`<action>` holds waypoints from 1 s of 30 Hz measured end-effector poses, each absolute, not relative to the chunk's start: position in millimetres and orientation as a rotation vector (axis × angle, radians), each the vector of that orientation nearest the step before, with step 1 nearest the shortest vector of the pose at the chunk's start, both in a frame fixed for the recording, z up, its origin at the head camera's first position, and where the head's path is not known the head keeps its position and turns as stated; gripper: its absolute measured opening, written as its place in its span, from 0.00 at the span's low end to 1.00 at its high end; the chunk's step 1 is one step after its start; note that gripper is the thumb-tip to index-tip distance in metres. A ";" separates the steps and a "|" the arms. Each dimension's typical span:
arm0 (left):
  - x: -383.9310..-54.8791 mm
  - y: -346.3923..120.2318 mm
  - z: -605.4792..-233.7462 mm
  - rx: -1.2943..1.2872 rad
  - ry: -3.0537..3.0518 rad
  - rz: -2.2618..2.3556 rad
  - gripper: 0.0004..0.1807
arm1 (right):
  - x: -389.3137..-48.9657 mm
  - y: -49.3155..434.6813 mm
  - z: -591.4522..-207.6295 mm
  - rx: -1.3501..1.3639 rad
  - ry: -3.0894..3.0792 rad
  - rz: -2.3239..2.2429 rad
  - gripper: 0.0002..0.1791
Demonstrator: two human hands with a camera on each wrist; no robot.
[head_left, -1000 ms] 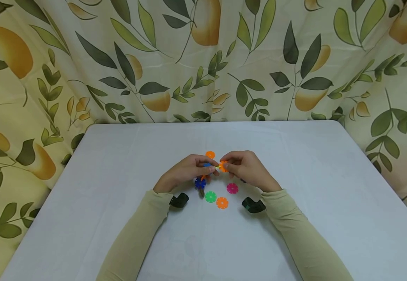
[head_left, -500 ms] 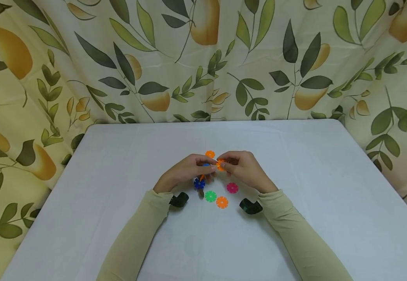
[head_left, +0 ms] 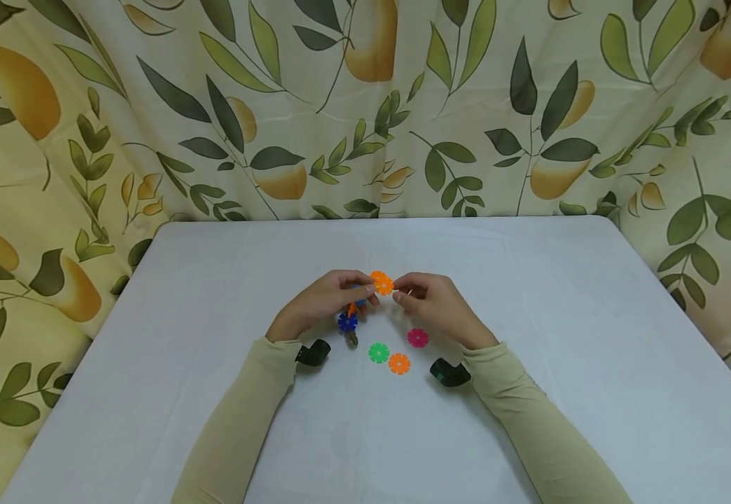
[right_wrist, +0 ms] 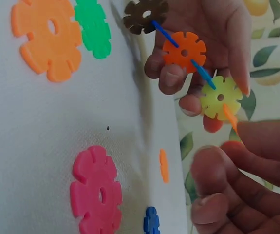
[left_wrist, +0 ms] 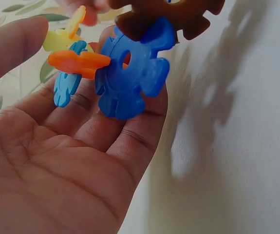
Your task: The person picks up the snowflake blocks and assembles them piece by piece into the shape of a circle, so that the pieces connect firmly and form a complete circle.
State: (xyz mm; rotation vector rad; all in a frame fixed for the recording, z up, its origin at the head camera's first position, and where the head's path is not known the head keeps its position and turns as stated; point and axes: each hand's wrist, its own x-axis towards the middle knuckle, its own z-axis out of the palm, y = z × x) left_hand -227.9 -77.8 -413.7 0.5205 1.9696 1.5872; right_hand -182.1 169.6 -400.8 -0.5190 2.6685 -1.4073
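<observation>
My left hand (head_left: 365, 297) grips a chain of slotted plastic discs just above the white table (head_left: 529, 280). From the bottom the chain runs brown disc (right_wrist: 144, 15), dark blue disc (left_wrist: 127, 78), orange disc (right_wrist: 183, 48), light blue disc (left_wrist: 65, 83), yellow disc (right_wrist: 221, 96). At its top end an orange disc (right_wrist: 230, 117) stands edge-on, and my right hand (head_left: 398, 292) pinches it between thumb and forefinger. In the head view this end disc (head_left: 381, 283) sits between the two hands.
Loose discs lie on the table near the hands: green (head_left: 379, 352), orange (head_left: 399, 363), pink (head_left: 417, 338). A small blue disc (right_wrist: 151, 222) and another orange one (right_wrist: 164, 165) lie beyond. A leaf-print curtain (head_left: 365, 105) hangs behind the table.
Both hands have shifted a little left and away from me, carrying the chain. The orange end disc now stands closer to the left fingertips.
</observation>
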 end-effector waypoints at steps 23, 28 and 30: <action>-230.0 -81.8 -415.7 0.406 1.975 1.616 0.17 | -168.0 147.0 -405.7 -0.842 2.462 -0.770 0.09; -228.8 -80.8 -417.1 0.394 1.994 1.624 0.15 | -168.0 150.0 -403.9 -0.835 2.463 -0.806 0.10; -228.5 -80.4 -418.2 0.405 1.975 1.643 0.14 | -168.5 152.5 -403.3 -0.832 2.472 -0.832 0.11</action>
